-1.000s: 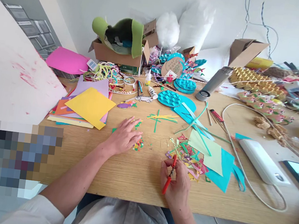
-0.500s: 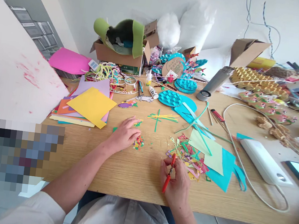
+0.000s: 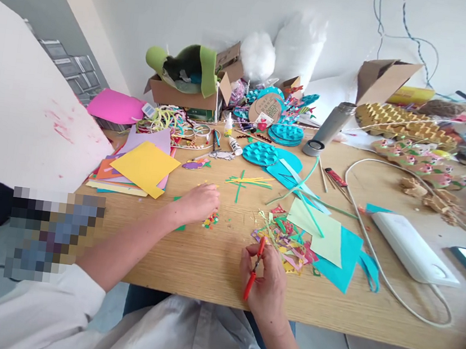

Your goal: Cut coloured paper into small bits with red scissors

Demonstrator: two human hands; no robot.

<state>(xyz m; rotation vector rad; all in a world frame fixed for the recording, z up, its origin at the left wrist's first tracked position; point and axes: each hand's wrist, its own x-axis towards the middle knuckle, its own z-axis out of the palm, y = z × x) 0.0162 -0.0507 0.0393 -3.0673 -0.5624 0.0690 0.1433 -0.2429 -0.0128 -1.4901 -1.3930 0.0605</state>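
My right hand [image 3: 264, 283] grips small red-handled scissors [image 3: 253, 269] near the table's front edge, their tip pointing toward a heap of coloured paper scraps [image 3: 286, 240]. My left hand [image 3: 198, 203] rests with curled fingers on the wooden table [image 3: 213, 263], fingertips touching a little cluster of tiny coloured paper bits [image 3: 211, 220]. A small green paper piece [image 3: 179, 227] peeks out under that wrist.
A stack of coloured sheets topped by a yellow one [image 3: 145, 166] lies left. Pale green and teal sheets [image 3: 334, 246] lie right of the scraps, then a white power strip [image 3: 413, 249] with cable. Teal paper discs [image 3: 263, 153], glue bottles, a steel flask [image 3: 327, 128] and cardboard boxes crowd the back.
My left hand's fingers have curled in over the tiny paper bits. The right hand with the scissors stays near the scraps. The view has shifted slightly.
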